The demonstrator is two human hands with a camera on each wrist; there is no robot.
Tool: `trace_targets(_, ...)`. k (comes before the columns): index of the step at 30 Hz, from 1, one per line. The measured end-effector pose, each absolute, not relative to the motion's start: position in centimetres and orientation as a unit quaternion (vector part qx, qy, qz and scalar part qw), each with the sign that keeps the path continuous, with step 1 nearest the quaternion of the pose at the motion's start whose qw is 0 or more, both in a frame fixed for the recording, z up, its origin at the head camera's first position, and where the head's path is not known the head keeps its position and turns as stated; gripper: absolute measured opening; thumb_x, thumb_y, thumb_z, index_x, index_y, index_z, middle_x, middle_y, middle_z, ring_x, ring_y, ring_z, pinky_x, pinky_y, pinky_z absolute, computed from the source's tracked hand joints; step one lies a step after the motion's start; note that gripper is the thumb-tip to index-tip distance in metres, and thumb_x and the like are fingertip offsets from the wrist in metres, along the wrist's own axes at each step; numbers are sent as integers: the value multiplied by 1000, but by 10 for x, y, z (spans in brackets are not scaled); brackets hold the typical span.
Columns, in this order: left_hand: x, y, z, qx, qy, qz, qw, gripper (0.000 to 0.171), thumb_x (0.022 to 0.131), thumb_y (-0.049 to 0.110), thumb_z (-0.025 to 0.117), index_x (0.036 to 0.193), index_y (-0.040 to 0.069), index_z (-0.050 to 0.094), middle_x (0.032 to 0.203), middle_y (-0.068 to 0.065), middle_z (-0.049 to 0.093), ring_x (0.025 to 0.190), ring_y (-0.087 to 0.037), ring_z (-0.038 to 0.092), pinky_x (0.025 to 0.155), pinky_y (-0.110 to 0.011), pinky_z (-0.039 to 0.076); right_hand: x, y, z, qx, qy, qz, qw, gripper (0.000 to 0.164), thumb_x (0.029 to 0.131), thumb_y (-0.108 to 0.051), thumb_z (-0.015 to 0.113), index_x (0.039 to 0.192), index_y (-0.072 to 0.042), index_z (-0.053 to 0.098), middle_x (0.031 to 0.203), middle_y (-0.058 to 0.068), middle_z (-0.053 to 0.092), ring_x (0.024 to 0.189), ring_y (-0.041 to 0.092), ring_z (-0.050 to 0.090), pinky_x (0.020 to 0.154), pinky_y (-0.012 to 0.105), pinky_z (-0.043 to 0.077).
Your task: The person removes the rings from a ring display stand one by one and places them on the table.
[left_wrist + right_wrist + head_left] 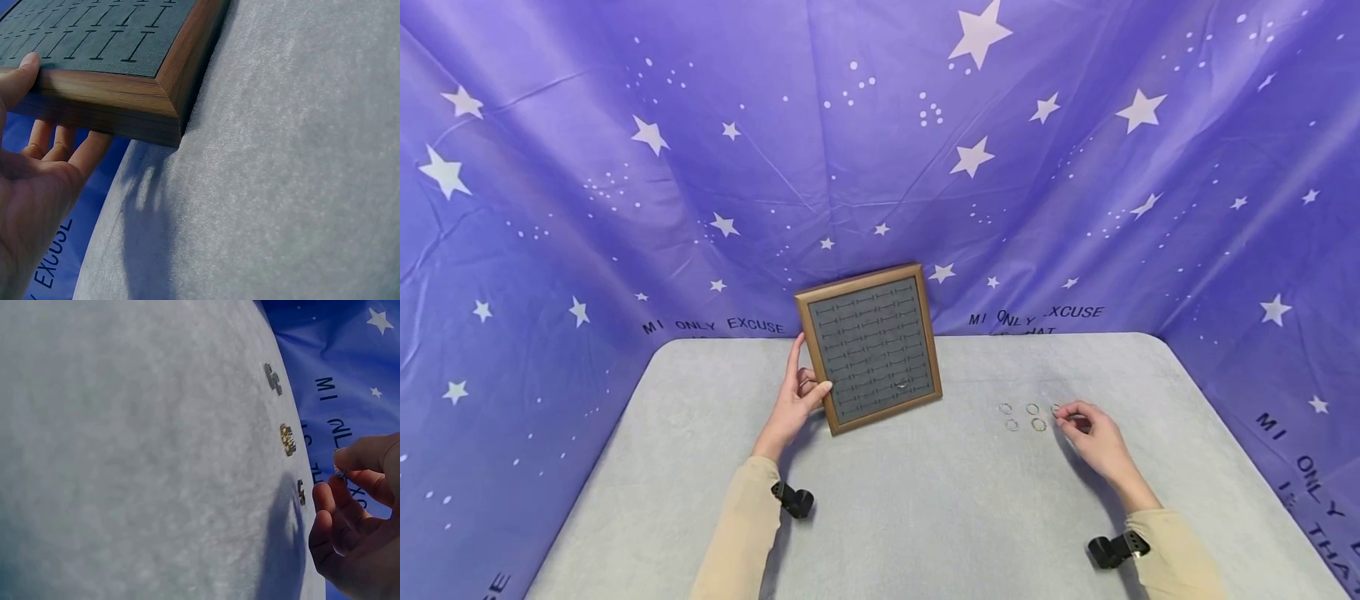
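My left hand [792, 408] grips the left edge of a ring display tray [880, 410] with a brown wooden frame. In the left wrist view, the thumb lies on the frame's top and fingers reach under it. The tray is tilted up, its dark grey slotted pad [872, 342] facing me, with one ring [902, 385] in a slot near the lower right. Over the table's right side, my right hand [1093, 437] pinches a small ring [338, 467] between thumb and fingertip. Just left of that hand lie several loose rings [1033, 409], silver and gold in tone.
A light grey cloth covers the table [925, 500]. Behind and beside it hangs a purple-blue curtain [880, 167] with white stars and lettering. Each wrist carries a black camera [793, 500] on a strap.
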State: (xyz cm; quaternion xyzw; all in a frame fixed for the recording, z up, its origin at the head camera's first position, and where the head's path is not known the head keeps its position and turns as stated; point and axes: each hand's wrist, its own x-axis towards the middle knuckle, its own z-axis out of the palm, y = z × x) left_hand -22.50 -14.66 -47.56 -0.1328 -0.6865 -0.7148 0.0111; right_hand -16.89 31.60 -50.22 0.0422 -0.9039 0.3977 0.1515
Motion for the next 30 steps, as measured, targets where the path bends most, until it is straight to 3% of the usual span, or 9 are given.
trace_targets(14, -226, -147, -475, -137, -687, -713, 10, 90, 92, -6, 60, 157, 18, 3, 90, -15, 32, 71, -12, 34, 62, -21, 37, -169, 328, -513, 34, -916, 375, 139, 4, 82, 5, 66, 85, 4, 64, 84, 11, 62, 70, 4, 49, 63, 17, 36)
trace_targets(30, -224, -146, -475, -127, -694, -709, 14, 90, 91, -7, 60, 157, 20, 5, 91, -12, 34, 73, -12, 39, 66, -20, 41, -169, 331, -515, 28, -932, 345, 112, 7, 81, 6, 63, 85, 1, 66, 84, 9, 56, 71, 9, 46, 63, 26, 37)
